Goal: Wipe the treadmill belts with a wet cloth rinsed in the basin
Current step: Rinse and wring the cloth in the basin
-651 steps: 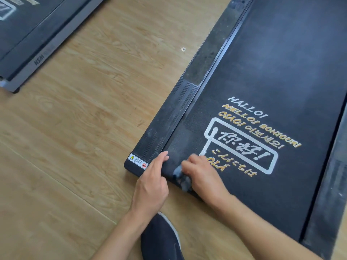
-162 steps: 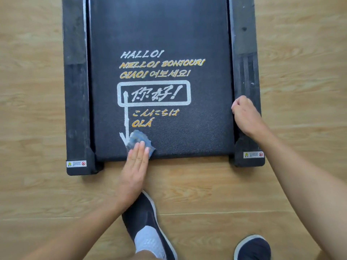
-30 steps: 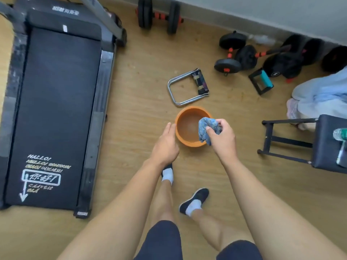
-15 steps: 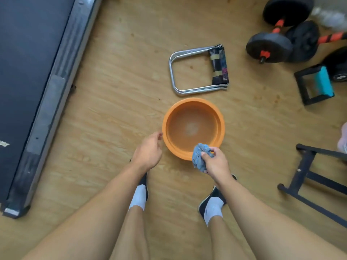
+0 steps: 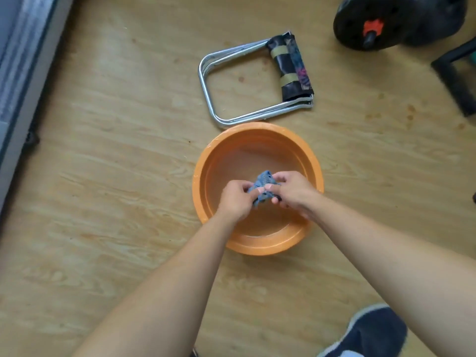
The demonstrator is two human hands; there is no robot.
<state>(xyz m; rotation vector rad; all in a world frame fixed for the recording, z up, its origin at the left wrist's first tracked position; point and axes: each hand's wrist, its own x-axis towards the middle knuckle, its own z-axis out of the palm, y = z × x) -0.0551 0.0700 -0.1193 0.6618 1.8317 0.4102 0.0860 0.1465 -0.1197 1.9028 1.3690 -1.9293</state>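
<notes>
Wood floor [image 5: 103, 202]: treadmill [image 5: 18, 73] at left edge, orange basin [image 5: 257, 247] near ctr, folded stool [image 5: 257, 73] just beyond it. Over basin interior, 2 hands: L hand [image 5: 235, 199], R hand [image 5: 293, 191], fingers curled, gripping bunched blue cloth [image 5: 262, 182] between them.

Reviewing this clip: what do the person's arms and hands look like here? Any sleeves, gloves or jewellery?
The left forearm and right forearm are bare to the frame edge, no sleeves showing. The left hand and right hand wear no gloves; no watch, bracelet or ring is visible.
</notes>
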